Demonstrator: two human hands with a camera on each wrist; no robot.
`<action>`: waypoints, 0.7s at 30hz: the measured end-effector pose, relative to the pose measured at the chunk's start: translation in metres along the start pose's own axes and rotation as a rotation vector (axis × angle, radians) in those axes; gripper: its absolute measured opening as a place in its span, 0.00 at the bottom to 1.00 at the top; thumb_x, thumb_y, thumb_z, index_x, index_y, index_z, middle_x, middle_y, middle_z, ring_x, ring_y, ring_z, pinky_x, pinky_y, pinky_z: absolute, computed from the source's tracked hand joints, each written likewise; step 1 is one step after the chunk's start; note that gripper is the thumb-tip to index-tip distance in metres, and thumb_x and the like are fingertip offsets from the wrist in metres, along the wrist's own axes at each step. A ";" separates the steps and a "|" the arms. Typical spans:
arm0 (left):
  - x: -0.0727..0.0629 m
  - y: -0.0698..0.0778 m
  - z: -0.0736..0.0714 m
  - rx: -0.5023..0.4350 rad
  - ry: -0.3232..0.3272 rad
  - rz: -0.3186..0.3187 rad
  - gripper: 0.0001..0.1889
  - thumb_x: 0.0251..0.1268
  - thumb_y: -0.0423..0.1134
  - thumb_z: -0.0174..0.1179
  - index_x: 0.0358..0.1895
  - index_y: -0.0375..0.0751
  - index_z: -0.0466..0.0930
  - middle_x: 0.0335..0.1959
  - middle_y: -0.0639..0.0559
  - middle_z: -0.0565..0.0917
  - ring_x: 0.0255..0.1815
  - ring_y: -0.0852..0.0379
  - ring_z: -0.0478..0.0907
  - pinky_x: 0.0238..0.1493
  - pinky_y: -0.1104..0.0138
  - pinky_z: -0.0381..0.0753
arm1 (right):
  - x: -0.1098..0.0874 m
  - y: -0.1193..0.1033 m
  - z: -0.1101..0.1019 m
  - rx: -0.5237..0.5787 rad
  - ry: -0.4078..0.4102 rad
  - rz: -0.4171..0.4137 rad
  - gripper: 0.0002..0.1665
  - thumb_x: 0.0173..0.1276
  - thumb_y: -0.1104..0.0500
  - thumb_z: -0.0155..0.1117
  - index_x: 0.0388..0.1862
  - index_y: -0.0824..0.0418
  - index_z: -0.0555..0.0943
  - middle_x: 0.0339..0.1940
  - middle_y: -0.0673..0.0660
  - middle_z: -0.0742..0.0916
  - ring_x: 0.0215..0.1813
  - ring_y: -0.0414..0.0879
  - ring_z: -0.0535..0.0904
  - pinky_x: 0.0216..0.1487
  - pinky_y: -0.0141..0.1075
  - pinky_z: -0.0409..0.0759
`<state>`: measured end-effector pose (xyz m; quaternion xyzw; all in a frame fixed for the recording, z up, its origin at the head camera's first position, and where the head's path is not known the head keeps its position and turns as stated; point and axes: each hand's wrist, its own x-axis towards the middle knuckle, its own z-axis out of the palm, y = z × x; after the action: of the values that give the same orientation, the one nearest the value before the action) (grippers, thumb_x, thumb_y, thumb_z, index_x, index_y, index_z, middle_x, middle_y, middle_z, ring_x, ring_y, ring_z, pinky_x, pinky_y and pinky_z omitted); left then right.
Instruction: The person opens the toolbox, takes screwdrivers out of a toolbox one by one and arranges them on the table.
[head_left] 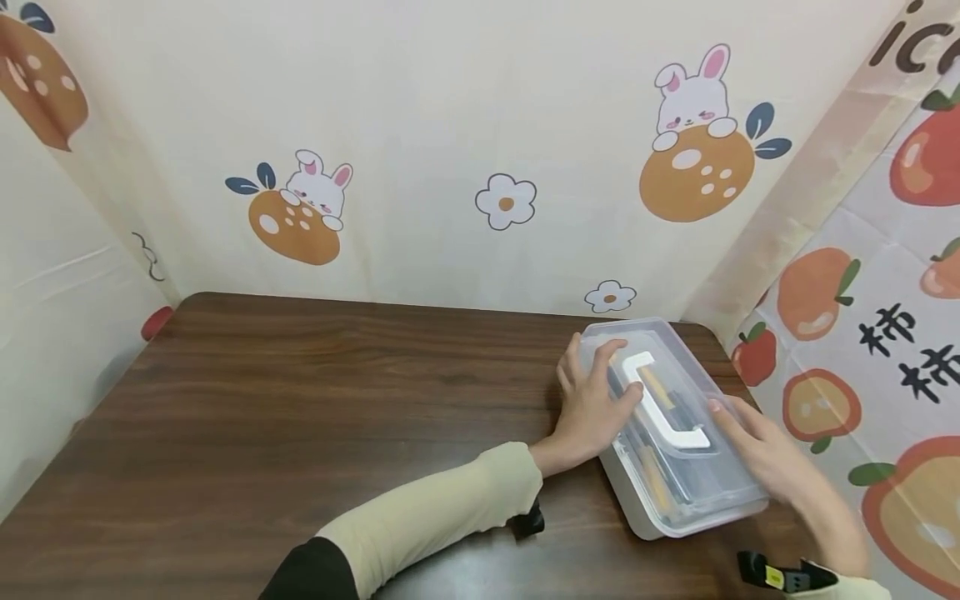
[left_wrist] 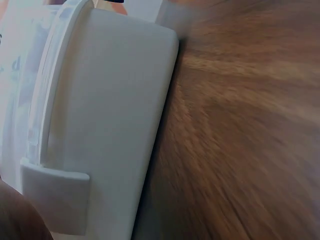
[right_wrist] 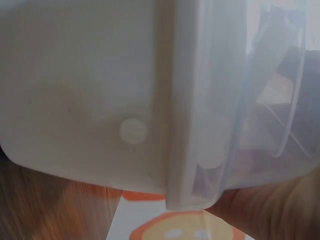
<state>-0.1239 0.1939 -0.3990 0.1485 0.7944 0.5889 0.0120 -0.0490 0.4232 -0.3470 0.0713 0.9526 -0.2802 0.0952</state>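
Observation:
A white plastic storage box (head_left: 626, 492) with a clear lid (head_left: 712, 475) and a white carry handle (head_left: 660, 408) sits at the table's right side. Through the lid, tan stick-like pieces (head_left: 654, 479) show inside. My left hand (head_left: 596, 408) grips the box's left edge, thumb and bent index finger over the lid beside the handle. On the opposite edge, my right hand (head_left: 772, 446) holds the side with its thumb on the lid; its other fingers are mostly hidden. The left wrist view shows a white side latch (left_wrist: 56, 200) with a blurred fingertip (left_wrist: 20, 215) beside it.
The brown wood-grain table (head_left: 337, 417) extends left of the box. A cream curtain (head_left: 420, 108) printed with rabbits and flowers stands behind it. On the right, a fruit-printed cloth (head_left: 862, 333) meets the table edge close to the box.

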 end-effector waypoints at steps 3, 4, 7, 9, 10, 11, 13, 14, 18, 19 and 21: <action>-0.004 -0.004 -0.012 -0.005 0.004 0.007 0.32 0.68 0.50 0.62 0.73 0.76 0.64 0.87 0.55 0.36 0.83 0.48 0.43 0.69 0.46 0.73 | -0.001 -0.012 0.008 -0.006 0.008 -0.012 0.45 0.86 0.37 0.36 0.82 0.71 0.54 0.71 0.81 0.72 0.61 0.70 0.79 0.57 0.63 0.78; -0.006 -0.004 -0.016 -0.006 0.004 0.006 0.32 0.68 0.50 0.62 0.73 0.76 0.64 0.87 0.55 0.36 0.83 0.48 0.43 0.69 0.45 0.73 | -0.002 -0.015 0.010 -0.007 0.006 -0.011 0.45 0.85 0.36 0.36 0.82 0.70 0.54 0.71 0.80 0.72 0.60 0.69 0.79 0.57 0.63 0.79; -0.010 -0.006 -0.029 -0.006 0.010 0.004 0.32 0.69 0.49 0.62 0.73 0.77 0.64 0.87 0.55 0.36 0.83 0.46 0.43 0.69 0.45 0.73 | -0.003 -0.027 0.017 -0.006 0.006 -0.006 0.45 0.85 0.35 0.36 0.82 0.68 0.55 0.72 0.79 0.72 0.59 0.66 0.80 0.55 0.61 0.79; -0.013 -0.007 -0.037 -0.002 0.019 0.001 0.32 0.69 0.48 0.62 0.73 0.76 0.64 0.87 0.54 0.36 0.83 0.44 0.44 0.69 0.44 0.72 | -0.003 -0.035 0.021 -0.005 0.003 -0.002 0.46 0.84 0.34 0.37 0.82 0.68 0.55 0.73 0.79 0.72 0.59 0.67 0.80 0.56 0.63 0.79; -0.014 -0.008 -0.041 -0.003 0.021 0.000 0.32 0.69 0.48 0.62 0.73 0.76 0.64 0.87 0.54 0.36 0.83 0.43 0.44 0.69 0.43 0.72 | -0.003 -0.039 0.024 -0.005 0.003 -0.003 0.46 0.84 0.33 0.37 0.82 0.67 0.56 0.73 0.79 0.72 0.59 0.67 0.80 0.56 0.63 0.79; -0.016 -0.009 -0.045 -0.005 0.025 0.000 0.32 0.69 0.48 0.62 0.73 0.76 0.64 0.87 0.54 0.36 0.83 0.42 0.45 0.69 0.43 0.72 | -0.003 -0.042 0.025 -0.004 0.004 -0.007 0.46 0.84 0.33 0.37 0.82 0.67 0.56 0.73 0.79 0.71 0.61 0.69 0.80 0.57 0.64 0.78; -0.018 -0.012 -0.051 -0.007 0.034 -0.001 0.32 0.68 0.48 0.62 0.73 0.76 0.64 0.87 0.54 0.36 0.82 0.41 0.45 0.69 0.41 0.71 | -0.005 -0.050 0.029 -0.003 0.007 -0.016 0.46 0.84 0.33 0.37 0.82 0.67 0.57 0.74 0.79 0.71 0.64 0.73 0.77 0.59 0.68 0.76; -0.019 -0.013 -0.054 -0.010 0.037 -0.001 0.32 0.68 0.48 0.62 0.73 0.76 0.64 0.87 0.54 0.36 0.82 0.40 0.46 0.69 0.41 0.71 | -0.005 -0.053 0.032 -0.003 0.008 -0.017 0.46 0.84 0.33 0.37 0.82 0.67 0.57 0.75 0.79 0.70 0.66 0.74 0.75 0.61 0.69 0.75; -0.025 -0.019 -0.067 -0.013 0.046 -0.010 0.32 0.67 0.49 0.61 0.73 0.77 0.65 0.87 0.55 0.36 0.82 0.41 0.46 0.69 0.39 0.70 | -0.007 -0.065 0.041 0.005 0.009 -0.018 0.46 0.84 0.33 0.38 0.82 0.67 0.57 0.76 0.80 0.69 0.71 0.78 0.70 0.65 0.73 0.70; -0.026 -0.020 -0.071 -0.014 0.047 -0.010 0.32 0.67 0.49 0.61 0.73 0.77 0.65 0.87 0.55 0.37 0.82 0.41 0.46 0.68 0.39 0.70 | -0.007 -0.069 0.043 0.006 0.009 -0.016 0.46 0.84 0.33 0.38 0.82 0.67 0.58 0.76 0.79 0.69 0.72 0.78 0.69 0.66 0.73 0.70; -0.029 -0.022 -0.078 -0.009 0.048 -0.011 0.32 0.68 0.49 0.61 0.73 0.77 0.65 0.87 0.55 0.36 0.82 0.42 0.46 0.67 0.39 0.71 | -0.007 -0.075 0.048 0.012 0.010 -0.016 0.45 0.83 0.33 0.38 0.82 0.66 0.58 0.76 0.79 0.69 0.73 0.78 0.69 0.67 0.72 0.69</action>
<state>-0.1167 0.1078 -0.4006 0.1300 0.7926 0.5957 -0.0031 -0.0493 0.3336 -0.3463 0.0657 0.9519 -0.2862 0.0876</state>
